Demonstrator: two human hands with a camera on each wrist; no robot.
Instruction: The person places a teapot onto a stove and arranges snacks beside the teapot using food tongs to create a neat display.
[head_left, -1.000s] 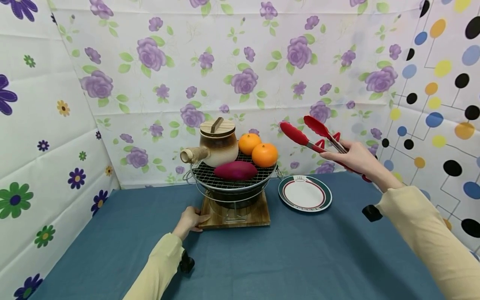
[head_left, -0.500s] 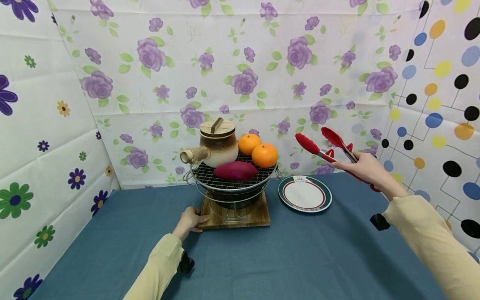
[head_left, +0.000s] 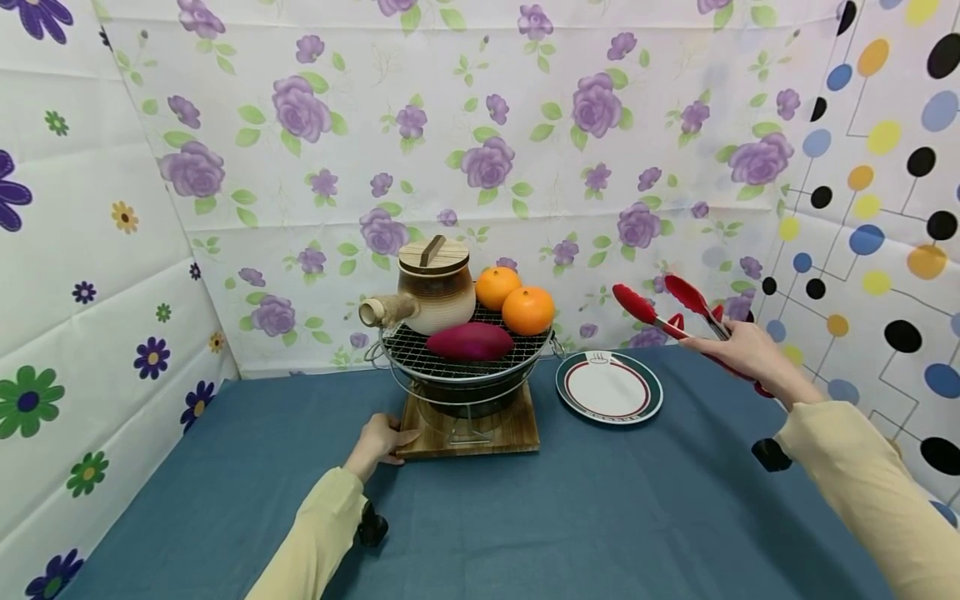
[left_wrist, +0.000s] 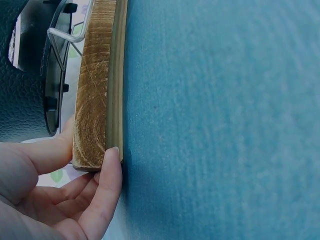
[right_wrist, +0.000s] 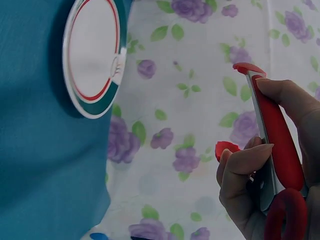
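Observation:
My left hand (head_left: 381,439) holds the left front corner of a wooden board (head_left: 517,433), thumb on top and fingers against the edge. In the left wrist view the fingertips touch the board's side (left_wrist: 97,75). On the board stands a round grill (head_left: 480,390) in a wire frame. Its mesh bears a lidded clay pot (head_left: 437,292), two oranges (head_left: 528,311) (head_left: 497,288) and a purple sweet potato (head_left: 470,342). To the right, my right hand (head_left: 750,354) grips red-tipped tongs (head_left: 636,303) in the air, their arms spread with nothing between the tips.
A white plate with a green rim (head_left: 609,387) lies on the blue tablecloth (head_left: 600,517), right of the grill and below the tongs. Patterned cloth walls (head_left: 487,100) stand behind and on both sides. The pot's handle (head_left: 386,310) sticks out leftward past the grill's rim.
My right hand has moved right and down with the tongs, away from the grill, the tongs staying spread. The left hand, board, grill and food have stayed in place.

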